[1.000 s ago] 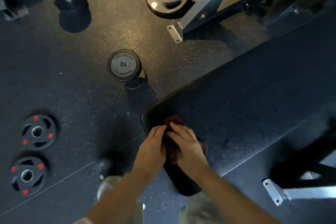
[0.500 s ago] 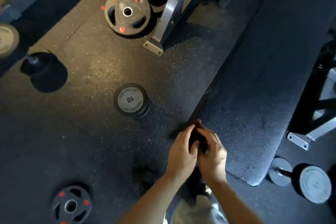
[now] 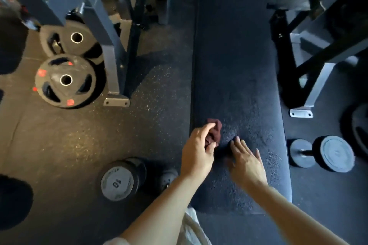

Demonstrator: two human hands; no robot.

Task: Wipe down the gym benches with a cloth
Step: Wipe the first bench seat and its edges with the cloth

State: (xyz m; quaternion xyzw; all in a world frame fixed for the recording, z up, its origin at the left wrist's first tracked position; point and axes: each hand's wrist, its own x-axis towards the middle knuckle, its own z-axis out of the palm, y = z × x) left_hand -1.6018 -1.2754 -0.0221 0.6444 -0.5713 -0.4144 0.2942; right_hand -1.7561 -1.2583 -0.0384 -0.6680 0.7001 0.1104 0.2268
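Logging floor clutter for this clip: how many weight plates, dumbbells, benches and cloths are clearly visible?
Weight plates: 2
Dumbbells: 2
Benches: 1
Cloths: 1, held by the left hand
Total: 6
A dark round shape at the right edge is too cut off to count.

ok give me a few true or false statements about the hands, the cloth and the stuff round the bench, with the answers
1. The left hand grips the dark red cloth. True.
2. The right hand also grips the cloth. False: it is open, fingers straight over the bench pad, apart from the cloth.
3. The cloth is near the left edge of the bench pad. True.
4. The dumbbell marked 10 lies on the bench. False: it stands on the floor left of the bench.
5. A weight plate with red marks lies on the floor to the left. True.
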